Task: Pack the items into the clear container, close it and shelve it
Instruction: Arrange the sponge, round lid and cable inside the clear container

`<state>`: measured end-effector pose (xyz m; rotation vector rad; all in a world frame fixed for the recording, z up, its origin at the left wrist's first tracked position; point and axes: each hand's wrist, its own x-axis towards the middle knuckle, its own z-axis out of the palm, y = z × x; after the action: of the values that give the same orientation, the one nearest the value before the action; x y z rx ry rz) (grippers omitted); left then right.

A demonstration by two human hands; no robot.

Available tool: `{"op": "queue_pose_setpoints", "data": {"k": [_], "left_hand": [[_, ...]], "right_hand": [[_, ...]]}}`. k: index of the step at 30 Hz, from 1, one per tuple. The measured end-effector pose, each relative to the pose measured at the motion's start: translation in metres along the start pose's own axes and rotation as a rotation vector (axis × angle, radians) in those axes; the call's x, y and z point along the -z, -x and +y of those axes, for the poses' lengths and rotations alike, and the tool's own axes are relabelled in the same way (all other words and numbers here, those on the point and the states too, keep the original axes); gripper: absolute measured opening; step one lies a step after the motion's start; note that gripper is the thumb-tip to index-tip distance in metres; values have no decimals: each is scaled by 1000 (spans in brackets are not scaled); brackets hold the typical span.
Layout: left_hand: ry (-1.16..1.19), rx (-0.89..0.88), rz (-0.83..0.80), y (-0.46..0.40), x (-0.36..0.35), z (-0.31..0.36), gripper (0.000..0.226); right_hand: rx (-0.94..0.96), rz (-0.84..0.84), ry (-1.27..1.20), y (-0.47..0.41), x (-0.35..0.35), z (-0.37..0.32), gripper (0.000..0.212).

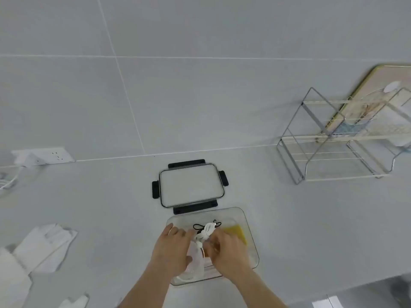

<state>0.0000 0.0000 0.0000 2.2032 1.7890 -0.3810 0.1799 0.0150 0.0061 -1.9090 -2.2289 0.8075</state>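
Observation:
The clear container [250,232] sits on the white counter right in front of me. Inside it lie a yellow item [237,232], a white and black bundle of cord [206,229] and a clear plastic packet [195,261]. Both hands reach into the container side by side. My left hand [172,248] presses on the packet's left side. My right hand [228,255] pinches the white cord where it meets the packet. The clear lid [191,185] with black clips lies flat on the counter just beyond the container.
A wire shelf rack [329,147] stands at the back right against the tiled wall, with a board and other things behind it. White cloths [44,245] lie at the left. A wall socket [49,155] with a plugged cable is at far left. The counter edge runs along the lower right.

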Motion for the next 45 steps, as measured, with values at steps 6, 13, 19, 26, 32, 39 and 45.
{"op": "queue_pose_setpoints", "data": {"k": [6,13,19,26,32,39,45], "left_hand": [[-91,9,8,-2,9,-9,51],[64,-11,-70,-4,24,-14,53],[433,14,-116,-6,40,-18,42],[862,68,14,-3,59,-28,28],[1316,255,240,14,68,-50,23],[1528,455,393,34,61,-81,30],[1546,476,394,33,56,-78,31]], "right_hand": [[56,56,-15,-5,6,-21,10],[73,5,293,-14,16,0,58],[81,-154,494,-16,21,14,78],[136,64,380,-8,46,8,64],[324,250,183,-10,46,-30,71],[416,-3,189,-18,4,-54,72],[374,-60,199,-20,-26,-60,55]]}}
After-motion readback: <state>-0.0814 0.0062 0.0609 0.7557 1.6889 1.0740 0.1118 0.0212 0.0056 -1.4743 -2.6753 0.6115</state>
